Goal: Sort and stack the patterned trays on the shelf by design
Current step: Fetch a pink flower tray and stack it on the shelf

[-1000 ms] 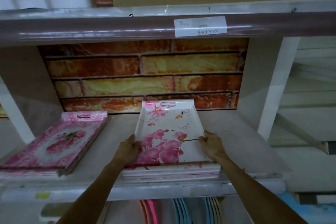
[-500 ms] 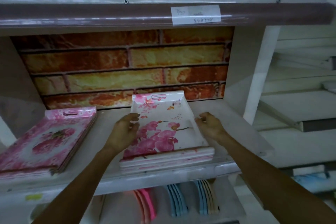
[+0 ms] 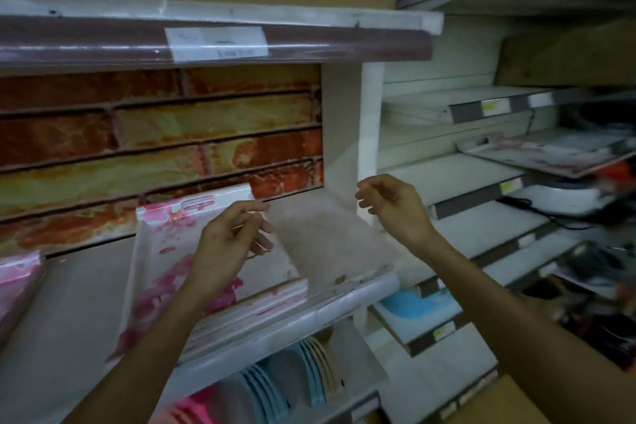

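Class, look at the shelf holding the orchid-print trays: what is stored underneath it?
Below the shelf stand upright plates on edge, blue, grey, cream and pink. The shelf board and the left arm cover their upper parts, so their count and patterns cannot be seen.

White shelf (image 3: 327, 244) with a brick-pattern back panel (image 3: 161, 148). Resting directly on it: a stack of white trays with pink blossom print (image 3: 165, 251), lying near the front edge, and, at the far left, a second stack of pink floral trays (image 3: 17, 282), only partly in view.
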A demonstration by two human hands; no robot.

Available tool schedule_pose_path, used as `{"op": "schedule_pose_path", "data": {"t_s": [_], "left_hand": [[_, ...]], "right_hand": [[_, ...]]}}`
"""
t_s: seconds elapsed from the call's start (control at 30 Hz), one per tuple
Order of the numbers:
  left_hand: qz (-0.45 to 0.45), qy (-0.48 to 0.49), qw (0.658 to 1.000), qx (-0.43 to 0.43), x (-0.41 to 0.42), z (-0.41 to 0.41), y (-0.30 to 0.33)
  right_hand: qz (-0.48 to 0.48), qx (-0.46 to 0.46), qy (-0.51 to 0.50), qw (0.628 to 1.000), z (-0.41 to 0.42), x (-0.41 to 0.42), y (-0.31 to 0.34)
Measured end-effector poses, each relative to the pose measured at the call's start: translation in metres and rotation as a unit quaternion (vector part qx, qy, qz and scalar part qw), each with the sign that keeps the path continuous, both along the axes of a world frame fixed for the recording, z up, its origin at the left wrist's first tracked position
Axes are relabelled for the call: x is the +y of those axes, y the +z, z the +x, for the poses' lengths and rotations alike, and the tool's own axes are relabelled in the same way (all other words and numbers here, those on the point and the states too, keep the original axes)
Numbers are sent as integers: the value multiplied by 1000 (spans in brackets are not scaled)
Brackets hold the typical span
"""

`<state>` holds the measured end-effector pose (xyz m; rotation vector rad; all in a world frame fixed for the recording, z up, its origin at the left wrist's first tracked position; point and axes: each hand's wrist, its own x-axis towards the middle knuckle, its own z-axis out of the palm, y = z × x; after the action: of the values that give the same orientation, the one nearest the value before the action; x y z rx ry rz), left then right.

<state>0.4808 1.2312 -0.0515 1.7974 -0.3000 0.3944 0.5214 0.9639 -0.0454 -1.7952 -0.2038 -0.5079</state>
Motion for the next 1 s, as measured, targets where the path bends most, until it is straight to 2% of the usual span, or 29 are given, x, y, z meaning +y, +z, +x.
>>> {"op": "schedule_pose_path", "data": {"t_s": [0.2, 0.47, 0.7, 1.0], "left_hand": [[25, -62, 998, -5, -95, 19, 5], [51, -161, 985, -26, -263, 42, 5], [90, -187, 977, -57, -405, 53, -2], [130, -191, 968, -96, -535, 86, -17]], "right_hand": [[5, -27, -78, 997, -25, -106, 17], [3, -54, -131, 990, -59, -269, 29], [-3, -55, -164, 985, -75, -386, 35], [11, -31, -193, 981, -63, -492, 19]]}}
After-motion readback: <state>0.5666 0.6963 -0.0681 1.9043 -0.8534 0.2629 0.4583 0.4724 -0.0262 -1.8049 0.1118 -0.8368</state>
